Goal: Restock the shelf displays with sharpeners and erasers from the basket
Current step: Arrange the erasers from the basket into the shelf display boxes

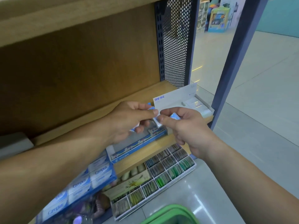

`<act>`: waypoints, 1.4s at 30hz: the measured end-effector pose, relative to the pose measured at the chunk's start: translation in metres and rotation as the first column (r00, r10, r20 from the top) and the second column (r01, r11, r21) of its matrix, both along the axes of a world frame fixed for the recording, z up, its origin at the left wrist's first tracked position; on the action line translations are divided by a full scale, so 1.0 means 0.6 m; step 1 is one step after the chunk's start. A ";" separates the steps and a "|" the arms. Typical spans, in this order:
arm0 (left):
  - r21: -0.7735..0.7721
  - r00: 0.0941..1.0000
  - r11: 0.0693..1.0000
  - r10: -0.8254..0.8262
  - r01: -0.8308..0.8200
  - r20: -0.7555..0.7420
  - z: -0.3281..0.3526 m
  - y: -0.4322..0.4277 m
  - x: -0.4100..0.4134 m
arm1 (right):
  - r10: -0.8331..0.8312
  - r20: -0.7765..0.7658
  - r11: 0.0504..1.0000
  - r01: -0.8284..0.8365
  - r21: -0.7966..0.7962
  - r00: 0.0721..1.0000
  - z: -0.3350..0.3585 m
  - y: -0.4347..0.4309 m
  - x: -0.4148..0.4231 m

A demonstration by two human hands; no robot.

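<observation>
Green basket (171, 214) lowest; left hand (129, 120) grip clamped on blue erasers (151, 108); right hand (186, 126) pinching single eraser (175, 117).

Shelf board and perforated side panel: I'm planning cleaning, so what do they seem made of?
Shelf board: wood or wood-look laminate, matte, with visible grain. Perforated side panel: probably painted metal, dark grey-blue, with regular punched round holes.

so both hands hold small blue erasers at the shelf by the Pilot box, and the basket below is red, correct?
One thing is off: the basket is green, not red. The head view shows its rim at the bottom edge. The rest stands: the left hand and the right hand both hold small blue erasers at the shelf by the Pilot box.
</observation>
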State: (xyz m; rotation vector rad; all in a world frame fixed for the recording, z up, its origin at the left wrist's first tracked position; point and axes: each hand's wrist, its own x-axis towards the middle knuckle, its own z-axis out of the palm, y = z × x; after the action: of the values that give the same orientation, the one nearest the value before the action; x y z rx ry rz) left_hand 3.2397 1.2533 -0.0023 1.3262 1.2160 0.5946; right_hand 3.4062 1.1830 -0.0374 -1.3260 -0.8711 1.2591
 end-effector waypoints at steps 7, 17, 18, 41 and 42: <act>0.025 0.995 0.997 0.080 -0.079 -0.053 0.026 -0.029 -0.127 | 0.104 0.058 0.993 -0.101 -0.065 0.993 0.009 0.004 -0.078; 0.170 0.934 0.984 0.109 -0.053 -0.340 0.048 -0.087 -0.326 | 0.297 0.319 0.955 -0.290 -0.069 0.900 -0.016 -0.062 -0.239; 0.161 0.926 0.986 0.105 -0.049 -0.361 0.046 -0.091 -0.344 | 0.297 0.341 0.954 -0.294 -0.063 0.892 -0.017 -0.065 -0.246; 0.331 0.795 0.915 0.020 0.230 -0.607 -0.058 -0.078 -0.296 | 0.296 0.524 0.946 -0.323 -0.043 0.799 -0.042 -0.022 -0.229; 0.327 0.780 0.909 0.006 0.256 -0.626 -0.054 -0.081 -0.297 | 0.300 0.525 0.944 -0.326 -0.045 0.796 -0.041 -0.022 -0.229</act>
State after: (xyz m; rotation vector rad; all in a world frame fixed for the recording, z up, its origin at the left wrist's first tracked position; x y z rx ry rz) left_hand 3.0618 1.2046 -0.0348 2.0452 1.5612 0.3114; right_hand 3.2687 1.1697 -0.0618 -1.5638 -1.5564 1.1172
